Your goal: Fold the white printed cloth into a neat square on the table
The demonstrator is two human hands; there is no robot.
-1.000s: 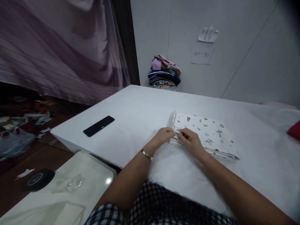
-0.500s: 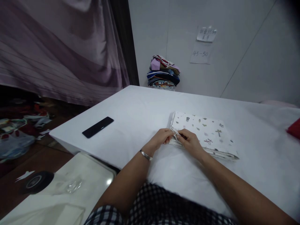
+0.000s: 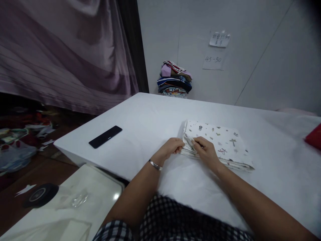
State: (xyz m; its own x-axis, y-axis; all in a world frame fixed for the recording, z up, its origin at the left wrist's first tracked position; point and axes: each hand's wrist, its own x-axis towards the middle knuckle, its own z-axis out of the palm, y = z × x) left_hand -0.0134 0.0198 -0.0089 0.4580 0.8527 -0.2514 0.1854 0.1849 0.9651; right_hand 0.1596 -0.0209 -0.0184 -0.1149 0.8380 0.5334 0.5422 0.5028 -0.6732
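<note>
A folded white cloth (image 3: 215, 137) with small palm-tree and leaf prints lies on the white table (image 3: 140, 134). At its near left corner, my left hand (image 3: 173, 146) is closed on the cloth's edge, its fingers curled together. My right hand (image 3: 204, 149) pinches a raised flap of the same corner between thumb and fingers. The layers open slightly between the two hands. Part of the corner is hidden behind my fingers.
A black phone (image 3: 105, 137) lies on the table's left side. Folded clothes (image 3: 175, 80) are stacked beyond the far edge. A red thing (image 3: 313, 138) is at the far right. Lower left, a white surface (image 3: 100, 194) holds a roll of black tape (image 3: 41, 195).
My right hand has moved slightly right, away from my left hand, drawing the cloth's corner flap open. The left hand has stayed nearly in place.
</note>
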